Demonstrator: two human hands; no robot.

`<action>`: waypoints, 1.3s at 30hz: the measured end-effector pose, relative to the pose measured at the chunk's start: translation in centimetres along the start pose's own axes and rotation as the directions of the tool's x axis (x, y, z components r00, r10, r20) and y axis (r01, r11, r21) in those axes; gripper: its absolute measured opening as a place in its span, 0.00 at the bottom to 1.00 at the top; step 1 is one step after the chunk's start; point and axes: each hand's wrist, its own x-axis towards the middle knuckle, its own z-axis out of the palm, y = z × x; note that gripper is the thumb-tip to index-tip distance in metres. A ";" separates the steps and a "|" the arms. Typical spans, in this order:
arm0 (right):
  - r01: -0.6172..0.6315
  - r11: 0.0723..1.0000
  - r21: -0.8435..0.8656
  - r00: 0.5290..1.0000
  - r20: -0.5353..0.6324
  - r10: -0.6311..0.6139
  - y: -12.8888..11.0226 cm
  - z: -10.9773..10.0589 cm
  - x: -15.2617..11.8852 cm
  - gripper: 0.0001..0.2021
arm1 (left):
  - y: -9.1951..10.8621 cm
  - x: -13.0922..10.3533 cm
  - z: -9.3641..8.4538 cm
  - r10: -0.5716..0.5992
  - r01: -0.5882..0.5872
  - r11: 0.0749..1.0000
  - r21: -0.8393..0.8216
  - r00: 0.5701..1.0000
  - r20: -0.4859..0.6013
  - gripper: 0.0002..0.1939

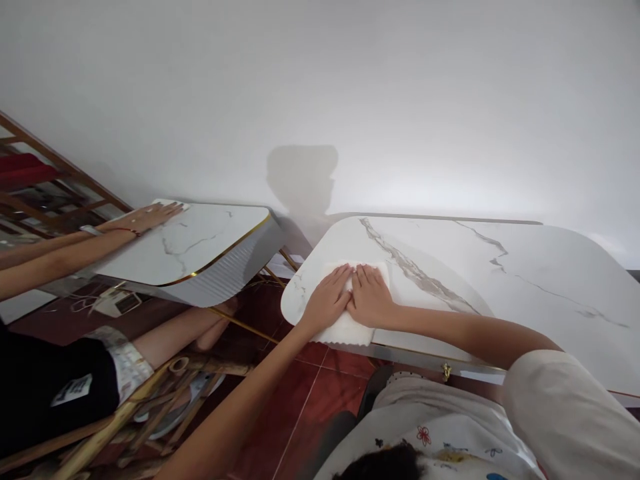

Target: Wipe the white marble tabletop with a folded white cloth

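A white cloth lies flat on the left end of a white marble-patterned table, its scalloped edge hanging over the front. My left hand rests palm down on the cloth with its fingers stretched out. Beside it, touching at the thumbs, my right hand also presses flat on the cloth, fingers extended. Part of the cloth is hidden under both hands.
At the left, another person's hands rest on a second marble-patterned table with a gold edge. A wooden chair stands below it. A small gold knob sits on my table's front. A white wall rises behind.
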 end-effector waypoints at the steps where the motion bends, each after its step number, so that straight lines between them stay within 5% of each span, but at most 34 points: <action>1: -0.016 1.000 -0.021 1.000 0.014 0.016 0.8 -0.3 0.1 0.29 | 0.6 0.8 0.4 -0.026 0.026 1.000 -0.001 1.000 -0.011 0.27; 6: -0.166 0.982 -0.090 0.985 0.026 0.169 5.5 -0.8 3.3 0.25 | 1.4 7.1 2.5 -0.103 0.102 0.994 -0.049 0.994 -0.035 0.24; 12: -0.198 0.978 -0.063 0.978 -0.083 0.192 9.8 0.4 9.1 0.24 | -2.1 14.3 3.9 -0.133 0.125 0.983 -0.134 0.990 -0.047 0.23; 23: -0.191 0.980 -0.049 0.973 -0.145 0.182 13.2 2.0 16.6 0.24 | -6.9 20.2 5.0 -0.188 0.173 0.973 -0.153 0.978 -0.093 0.23; 31: -0.178 0.983 -0.047 0.975 -0.146 0.169 16.1 1.7 17.8 0.23 | -6.9 23.3 6.8 -0.121 0.119 0.993 -0.021 0.985 -0.121 0.22; 39: -0.276 0.960 -0.049 0.949 -0.170 0.264 18.3 0.2 15.2 0.24 | -3.4 25.1 7.6 -0.015 0.013 0.999 -0.029 0.997 -0.080 0.22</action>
